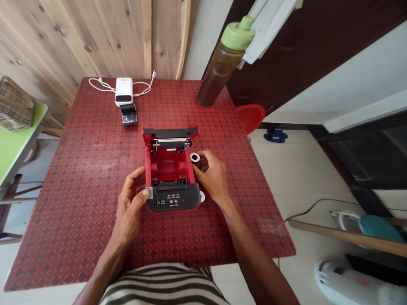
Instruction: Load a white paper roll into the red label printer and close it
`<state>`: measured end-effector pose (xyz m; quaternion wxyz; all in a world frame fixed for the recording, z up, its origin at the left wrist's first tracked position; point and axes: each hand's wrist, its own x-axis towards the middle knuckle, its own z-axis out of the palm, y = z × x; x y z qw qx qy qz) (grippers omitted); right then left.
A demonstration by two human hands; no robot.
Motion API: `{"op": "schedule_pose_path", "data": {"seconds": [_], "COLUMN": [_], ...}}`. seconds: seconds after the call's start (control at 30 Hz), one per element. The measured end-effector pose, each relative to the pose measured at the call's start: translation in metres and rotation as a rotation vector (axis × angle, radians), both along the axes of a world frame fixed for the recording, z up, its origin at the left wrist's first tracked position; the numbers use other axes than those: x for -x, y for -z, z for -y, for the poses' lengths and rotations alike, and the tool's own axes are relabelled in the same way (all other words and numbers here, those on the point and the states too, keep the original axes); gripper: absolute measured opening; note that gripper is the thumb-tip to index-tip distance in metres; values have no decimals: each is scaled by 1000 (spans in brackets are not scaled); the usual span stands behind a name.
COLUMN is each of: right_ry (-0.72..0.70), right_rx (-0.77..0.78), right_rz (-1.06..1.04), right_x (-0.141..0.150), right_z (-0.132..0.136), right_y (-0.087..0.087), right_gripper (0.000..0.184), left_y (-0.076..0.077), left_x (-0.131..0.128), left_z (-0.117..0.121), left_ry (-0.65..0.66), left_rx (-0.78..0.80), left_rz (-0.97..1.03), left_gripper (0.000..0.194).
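A red and black portable printer (171,166) sits in front of me with its lid (171,134) raised and its red inner bay exposed. My left hand (131,202) grips the printer's front left corner, thumb on a grey patch of the panel and fingers along the side. Against the printer's right wall, my right hand (210,176) has its fingers curled around a small roll (195,158) with a white end and dark core; the exact finger contact is partly hidden. Another round white piece (202,196) peeks out beside the front right corner.
On the red patterned table (95,190), a white power bank-like device (124,90) with white cables lies at the back, beside a black shiny strip (128,115). A tall bottle (221,63) with a green cap stands back right. A red stool (251,117) is beyond the right edge.
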<state>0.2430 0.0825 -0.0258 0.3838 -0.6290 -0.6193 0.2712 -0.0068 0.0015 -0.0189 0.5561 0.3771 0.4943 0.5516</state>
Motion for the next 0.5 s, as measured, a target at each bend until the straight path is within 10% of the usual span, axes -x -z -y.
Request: {"op": "schedule_pose_path", "data": {"seconds": [0.5], "right_ry": [-32], "right_rx": [72], "right_rz": [-19], "right_x": [-35], "right_z": [39], "right_y": [-12], "right_gripper": [38], "left_y": [-2], "left_x": [0], "left_z": [-1], "left_ry": [-8], "left_rx": [-8], "left_rz": [17], "left_gripper": [48]}}
